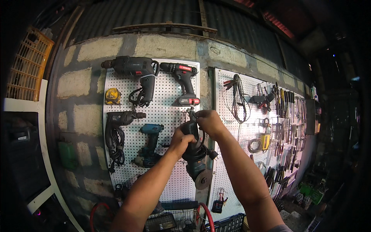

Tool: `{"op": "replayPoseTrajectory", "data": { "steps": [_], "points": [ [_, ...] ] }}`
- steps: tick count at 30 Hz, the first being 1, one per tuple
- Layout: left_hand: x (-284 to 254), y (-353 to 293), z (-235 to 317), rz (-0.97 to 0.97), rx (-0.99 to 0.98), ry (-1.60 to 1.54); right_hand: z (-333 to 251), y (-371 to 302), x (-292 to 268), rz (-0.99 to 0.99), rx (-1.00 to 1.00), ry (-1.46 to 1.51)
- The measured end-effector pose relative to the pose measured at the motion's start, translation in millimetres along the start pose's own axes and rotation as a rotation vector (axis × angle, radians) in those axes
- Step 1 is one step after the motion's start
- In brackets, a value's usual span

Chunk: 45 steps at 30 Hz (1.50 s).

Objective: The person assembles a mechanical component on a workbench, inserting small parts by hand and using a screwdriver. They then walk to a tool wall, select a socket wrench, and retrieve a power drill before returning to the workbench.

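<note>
An angle grinder (196, 167) hangs upright against the left white pegboard (170, 189), its round disc (203, 179) at the bottom. My left hand (181, 143) is closed around the grinder's dark body, thumb across the front. At the grinder's upper end, my right hand (209, 123) has its fingers pinched together beside a small metal piece (191, 112). What those fingers hold is hidden. A black cord (194, 154) is wound around the grinder's middle. Just above my hands hangs a cordless drill (184, 81) with a red and black battery.
Left of my hands hang a large corded drill (131, 66), a yellow tape measure (113, 96), another corded drill (116, 131) and a teal impact driver (150, 143). The right pegboard (228, 178) carries cables (239, 98) and several hand tools. Below stands a wire basket (177, 214).
</note>
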<state>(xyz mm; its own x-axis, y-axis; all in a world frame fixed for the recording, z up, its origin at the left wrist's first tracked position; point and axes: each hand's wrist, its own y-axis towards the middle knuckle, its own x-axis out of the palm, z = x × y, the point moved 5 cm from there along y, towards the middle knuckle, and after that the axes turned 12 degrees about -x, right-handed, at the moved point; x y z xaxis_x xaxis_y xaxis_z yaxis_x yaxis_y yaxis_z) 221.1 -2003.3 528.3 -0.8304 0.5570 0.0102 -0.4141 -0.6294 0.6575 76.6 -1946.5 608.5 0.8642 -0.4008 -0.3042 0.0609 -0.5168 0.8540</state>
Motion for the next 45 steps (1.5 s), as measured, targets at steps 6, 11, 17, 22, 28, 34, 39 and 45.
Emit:
{"op": "replayPoseTrajectory", "data": {
  "steps": [6,11,17,22,28,34,39,45],
  "points": [
    [-5,19,3,0.005,-0.096,-0.129,20,21,9,0.162,-0.082,0.040],
    [-15,30,-8,0.005,-0.164,-0.142,31,35,17,0.241,-0.118,-0.016],
    [-17,31,-8,0.012,-0.095,-0.089,39,29,20,0.297,-0.105,-0.041],
    [-19,32,-10,-0.013,-0.140,-0.090,48,31,23,0.316,-0.073,-0.084],
    [-26,31,-19,0.013,-0.257,-0.112,61,38,29,0.329,-0.112,-0.149],
    [-30,36,-20,-0.081,-0.322,-0.102,61,40,21,0.245,0.004,-0.124],
    [-37,37,-21,-0.097,-0.249,0.010,57,21,19,0.193,0.007,-0.078],
    [-38,33,-2,-0.136,-0.252,0.198,61,-22,13,0.167,-0.079,-0.025]
  ]
}}
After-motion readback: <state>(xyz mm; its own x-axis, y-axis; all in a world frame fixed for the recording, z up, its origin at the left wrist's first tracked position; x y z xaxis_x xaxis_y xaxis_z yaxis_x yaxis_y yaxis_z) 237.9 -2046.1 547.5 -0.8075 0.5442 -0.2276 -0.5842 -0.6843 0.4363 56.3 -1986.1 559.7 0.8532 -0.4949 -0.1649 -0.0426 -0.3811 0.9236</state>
